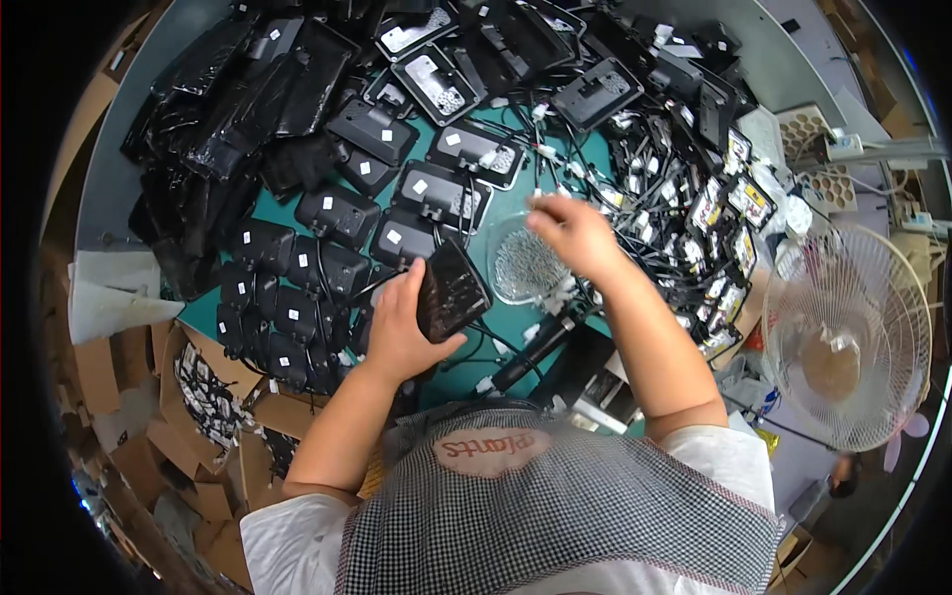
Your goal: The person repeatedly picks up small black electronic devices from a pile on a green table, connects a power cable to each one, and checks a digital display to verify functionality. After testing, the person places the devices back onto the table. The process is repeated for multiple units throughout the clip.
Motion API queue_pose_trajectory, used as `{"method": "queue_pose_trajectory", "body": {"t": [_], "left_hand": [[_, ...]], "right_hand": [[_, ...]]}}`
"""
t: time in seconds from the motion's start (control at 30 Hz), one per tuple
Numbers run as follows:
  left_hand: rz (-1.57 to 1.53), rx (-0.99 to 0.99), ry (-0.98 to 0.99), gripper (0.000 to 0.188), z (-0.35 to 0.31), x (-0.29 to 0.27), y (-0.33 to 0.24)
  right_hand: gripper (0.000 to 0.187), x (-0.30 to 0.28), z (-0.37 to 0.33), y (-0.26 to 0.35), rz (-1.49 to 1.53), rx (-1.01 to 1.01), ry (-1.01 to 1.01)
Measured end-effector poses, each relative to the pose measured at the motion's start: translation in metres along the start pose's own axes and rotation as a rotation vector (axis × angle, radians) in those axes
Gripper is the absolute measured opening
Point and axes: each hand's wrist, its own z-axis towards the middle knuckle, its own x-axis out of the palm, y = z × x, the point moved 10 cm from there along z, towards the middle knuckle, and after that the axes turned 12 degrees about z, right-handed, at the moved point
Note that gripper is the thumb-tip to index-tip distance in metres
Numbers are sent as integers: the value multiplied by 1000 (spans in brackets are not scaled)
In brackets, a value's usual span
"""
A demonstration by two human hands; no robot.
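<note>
My left hand (399,332) is closed round the edge of a black rectangular plastic housing (454,291), tilted up above the table, with a black cable near it. To the right sits a clear plastic tray (493,270) with many small silvery screws (529,266). Over the tray's far right side is my right hand (577,234), its fingers curled and pinched together. Whatever its fingertips hold is too small to make out. Black housings with white square labels (337,214) lie in rows left of the tray and beyond it.
Black plastic-wrapped parts (213,109) are heaped at the far left. On the right lies a pile of cabled parts with yellow-and-white labels (706,208), beside a wire-caged fan (843,332). A black cylindrical tool (535,349) lies near me. Cardboard boxes (193,436) stand below at left.
</note>
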Motion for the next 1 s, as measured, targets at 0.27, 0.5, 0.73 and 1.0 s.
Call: {"method": "queue_pose_trajectory", "body": {"t": [0.27,0.5,0.73,1.0], "left_hand": [[-39,65,34,118,13,11,4],[-74,37,145,115,16,20,10],[-71,112,213,117,13,13,-4],[-168,204,-215,119,6,-40,-34]], "right_hand": [[39,3,168,-3,138,-154,-319],[52,26,258,24,21,-220,-480],[44,34,293,-14,90,-60,-362],[90,-11,115,27,396,-156,-429]]}}
